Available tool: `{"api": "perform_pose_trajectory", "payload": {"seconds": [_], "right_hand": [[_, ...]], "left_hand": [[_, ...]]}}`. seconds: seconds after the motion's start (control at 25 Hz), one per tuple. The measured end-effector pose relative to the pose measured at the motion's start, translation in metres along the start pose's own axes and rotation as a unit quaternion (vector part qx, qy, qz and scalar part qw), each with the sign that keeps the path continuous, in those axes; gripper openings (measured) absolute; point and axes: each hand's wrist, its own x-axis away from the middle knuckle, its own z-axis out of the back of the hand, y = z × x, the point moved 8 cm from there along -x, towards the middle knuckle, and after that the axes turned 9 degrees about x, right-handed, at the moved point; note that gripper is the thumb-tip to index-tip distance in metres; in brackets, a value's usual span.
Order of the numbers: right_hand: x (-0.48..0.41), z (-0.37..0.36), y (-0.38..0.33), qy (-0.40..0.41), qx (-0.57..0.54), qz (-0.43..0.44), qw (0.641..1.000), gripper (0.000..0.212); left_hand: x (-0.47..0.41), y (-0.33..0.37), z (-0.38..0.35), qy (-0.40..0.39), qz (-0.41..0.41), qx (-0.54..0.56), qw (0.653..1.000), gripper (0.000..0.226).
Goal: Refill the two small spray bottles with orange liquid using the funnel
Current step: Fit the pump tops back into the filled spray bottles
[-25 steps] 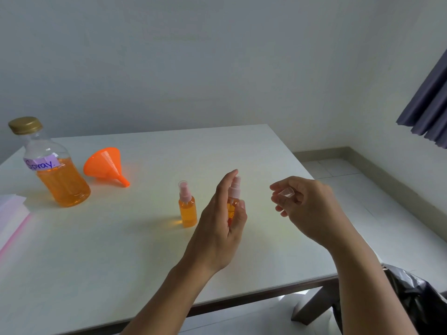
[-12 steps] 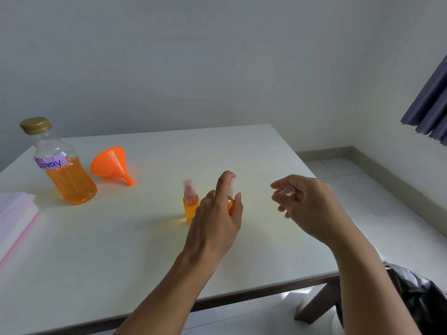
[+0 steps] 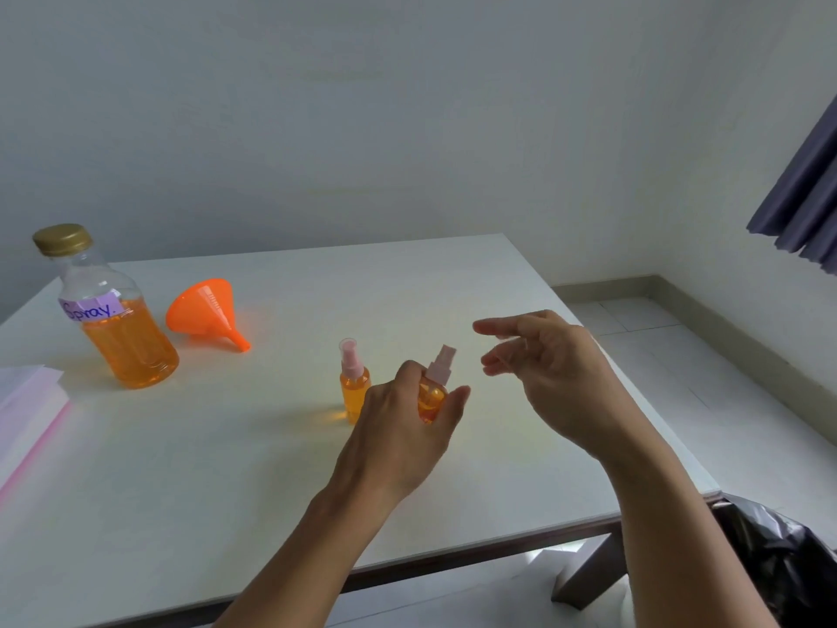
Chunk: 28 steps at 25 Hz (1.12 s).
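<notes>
Now the left hand (image 3: 403,428) grips a tilted spray bottle (image 3: 432,396).

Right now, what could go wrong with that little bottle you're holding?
The left hand holds one small spray bottle tilted in the air, so it might slip and fall. That hand is close to the other spray bottle standing on the table, so a bump could knock it over.

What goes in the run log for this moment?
left hand: grips tilted spray bottle | right hand: open beside it | funnel: lying unused

head-worn, looking down, table (image 3: 226,469) close
</notes>
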Motion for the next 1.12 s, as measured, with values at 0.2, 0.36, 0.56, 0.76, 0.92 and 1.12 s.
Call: {"api": "perform_pose_trajectory", "payload": {"seconds": [0.2, 0.36, 0.56, 0.76, 0.92, 1.12], "right_hand": [[0.002, -0.006, -0.016, -0.014, -0.033, 0.035, 0.999, 0.027], [0.006, -0.012, -0.024, -0.035, 0.002, 0.071, 0.997, 0.023], [0.007, -0.020, -0.026, -0.049, 0.039, 0.052, 0.997, 0.013], [0.010, -0.023, -0.027, -0.042, 0.039, 0.063, 0.996, 0.019], [0.014, -0.017, -0.027, -0.061, -0.066, 0.052, 0.995, 0.052], [0.015, -0.016, -0.007, 0.034, 0.061, 0.009, 0.997, 0.041]], "left_hand": [[0.009, 0.007, 0.011, 0.003, -0.056, 0.014, 0.998, 0.044], [0.011, 0.003, 0.017, -0.021, -0.056, 0.006, 0.998, 0.047], [0.009, 0.005, 0.026, -0.005, -0.079, -0.022, 0.997, 0.032], [0.007, 0.006, 0.030, 0.009, -0.100, -0.020, 0.995, 0.022], [0.016, 0.005, 0.039, -0.015, -0.101, -0.022, 0.995, 0.035], [0.036, -0.052, 0.094, 0.035, -0.021, 0.079, 0.996, 0.030]]}}
